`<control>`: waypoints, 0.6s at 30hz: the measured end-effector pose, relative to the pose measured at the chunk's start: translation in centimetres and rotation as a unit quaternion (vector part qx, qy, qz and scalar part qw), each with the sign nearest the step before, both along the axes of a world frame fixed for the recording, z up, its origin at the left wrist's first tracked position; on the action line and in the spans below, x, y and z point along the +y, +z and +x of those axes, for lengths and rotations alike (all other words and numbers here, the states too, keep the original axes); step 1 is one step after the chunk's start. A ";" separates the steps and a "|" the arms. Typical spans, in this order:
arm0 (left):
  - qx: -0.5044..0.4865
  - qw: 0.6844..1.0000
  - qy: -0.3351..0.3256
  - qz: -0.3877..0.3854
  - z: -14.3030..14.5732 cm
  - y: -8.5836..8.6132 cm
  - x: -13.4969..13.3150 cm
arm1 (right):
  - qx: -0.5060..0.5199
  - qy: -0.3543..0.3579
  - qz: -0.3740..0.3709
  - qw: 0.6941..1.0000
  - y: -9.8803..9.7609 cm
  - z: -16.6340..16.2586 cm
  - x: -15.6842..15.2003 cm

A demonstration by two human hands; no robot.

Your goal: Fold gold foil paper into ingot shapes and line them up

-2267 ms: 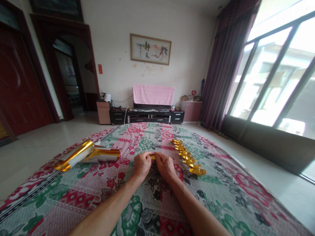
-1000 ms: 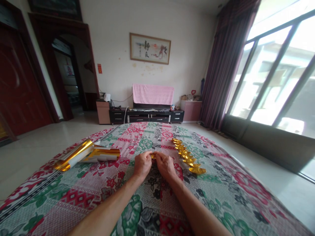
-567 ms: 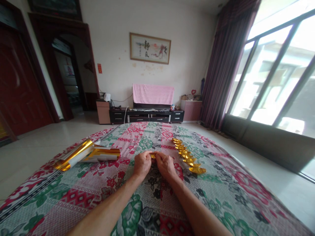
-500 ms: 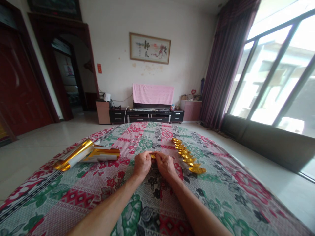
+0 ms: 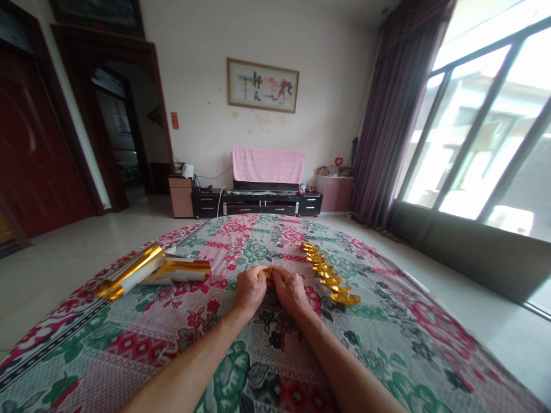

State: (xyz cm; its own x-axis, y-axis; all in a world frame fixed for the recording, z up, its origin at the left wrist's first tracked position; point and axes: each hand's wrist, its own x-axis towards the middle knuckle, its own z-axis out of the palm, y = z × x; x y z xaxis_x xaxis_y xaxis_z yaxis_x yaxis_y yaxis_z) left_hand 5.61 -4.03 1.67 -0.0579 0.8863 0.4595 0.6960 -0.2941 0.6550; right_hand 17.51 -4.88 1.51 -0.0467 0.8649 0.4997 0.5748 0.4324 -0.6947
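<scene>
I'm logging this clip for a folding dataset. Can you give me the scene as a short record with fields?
surface: floral cloth
left hand: pinches gold piece
right hand: pinches the same piece from the other side
right of hands: row of folded gold pieces, on the cloth
left of hands: gold foil sheets, partly rolled
background: TV stand, pink towel, framed picture

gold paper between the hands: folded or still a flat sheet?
Folded: only a small gold piece shows, pinched between left hand and right hand.

Foil rolls (image 5: 150, 271) left on quilt (image 5: 258, 367), folded pieces row (image 5: 328, 276) right
</scene>
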 end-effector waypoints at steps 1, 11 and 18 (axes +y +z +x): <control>0.000 1.000 0.000 0.001 0.0 0.0 0.0 | -0.001 0.001 0.001 1.000 0.0 0.0 0.0; -0.016 1.000 0.001 0.000 0.1 0.1 -0.1 | -0.012 -0.016 0.002 1.000 0.1 -0.1 -0.1; -0.046 0.999 0.001 -0.007 0.1 0.2 -0.1 | -0.013 -0.006 0.004 1.000 -0.1 0.0 0.1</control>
State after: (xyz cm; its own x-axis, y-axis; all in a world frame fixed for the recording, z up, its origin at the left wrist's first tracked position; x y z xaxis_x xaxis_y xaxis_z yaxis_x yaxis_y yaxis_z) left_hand 5.72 -4.12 1.87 -0.1006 0.8921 0.4405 0.6334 -0.2840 0.7198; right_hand 17.56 -4.79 1.46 -0.0504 0.8617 0.5050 0.5982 0.4310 -0.6756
